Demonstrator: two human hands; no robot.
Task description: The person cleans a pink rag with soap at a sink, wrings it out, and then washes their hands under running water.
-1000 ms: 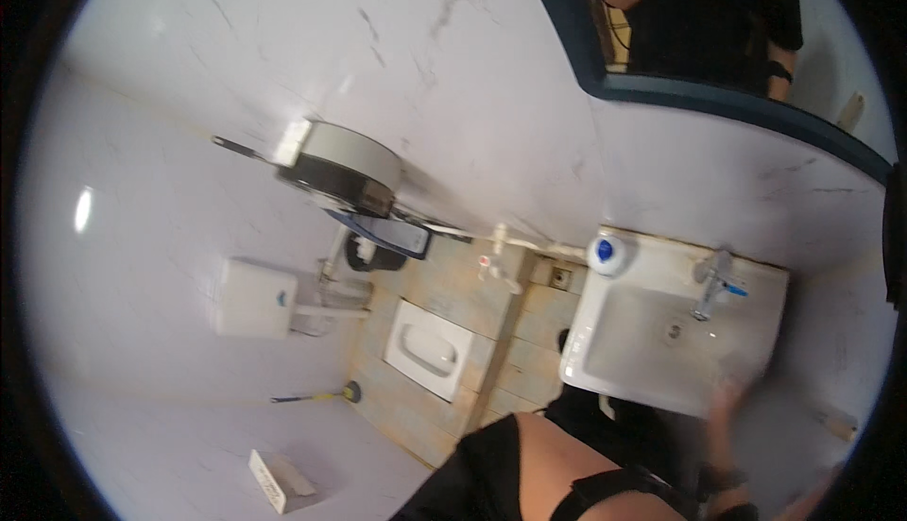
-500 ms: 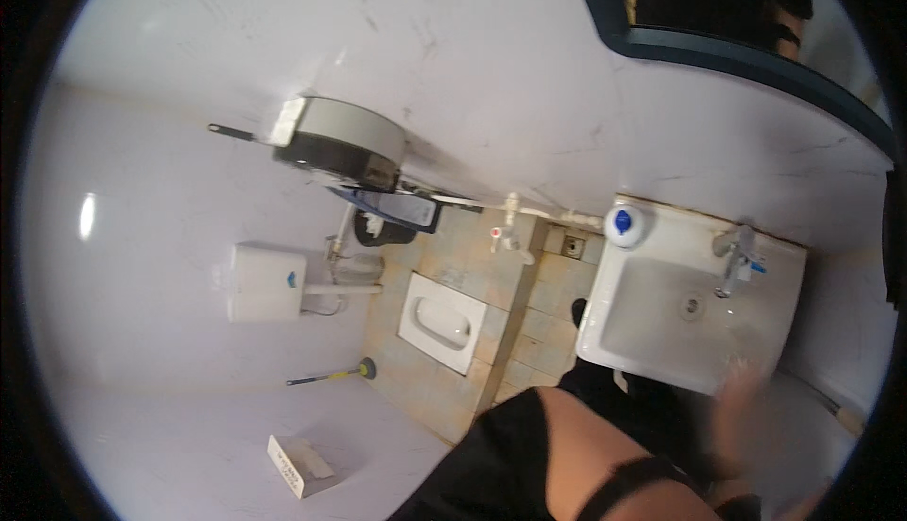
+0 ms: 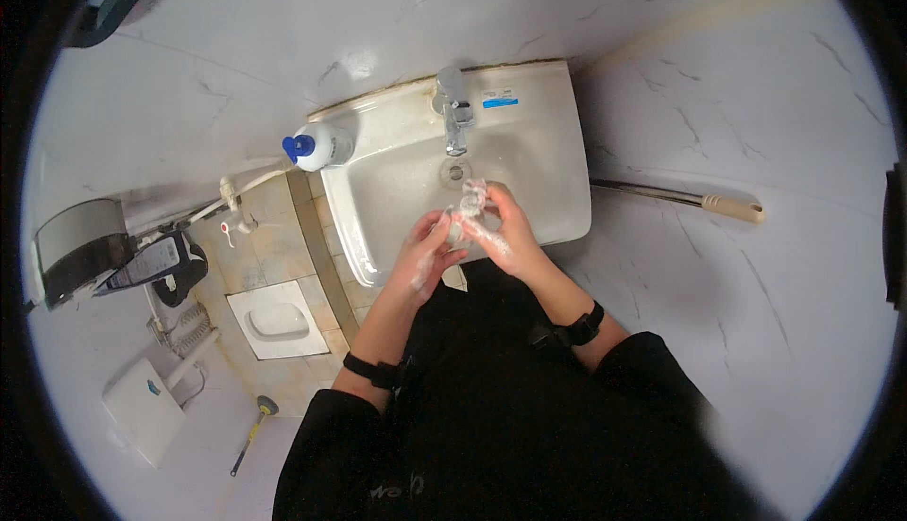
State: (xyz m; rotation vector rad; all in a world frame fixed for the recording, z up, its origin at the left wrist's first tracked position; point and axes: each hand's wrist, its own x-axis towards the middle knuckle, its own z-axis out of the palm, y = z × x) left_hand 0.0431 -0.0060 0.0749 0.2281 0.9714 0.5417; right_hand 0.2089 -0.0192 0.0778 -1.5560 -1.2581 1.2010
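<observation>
Both my hands are together over the near part of a white washbasin, below its chrome tap. Patches of white lather coat their skin. The bent fingers of my right hand grip a small, crumpled, foamy white-and-pinkish thing; its kind cannot be made out under the lather. Close against it, my left hand has its fingers curled around something small and pale, mostly hidden by the fingers. A white pump bottle with a blue top stands on the basin's left corner.
A long-handled tool with a beige grip leans right of the basin. At left are a squat toilet, a wall tap, a paper dispenser, a white cistern and a plunger.
The view has swung toward the basin, which now sits near the middle. My hands, one a blur by the basin's near edge before, are now together over it with the foamy thing.
</observation>
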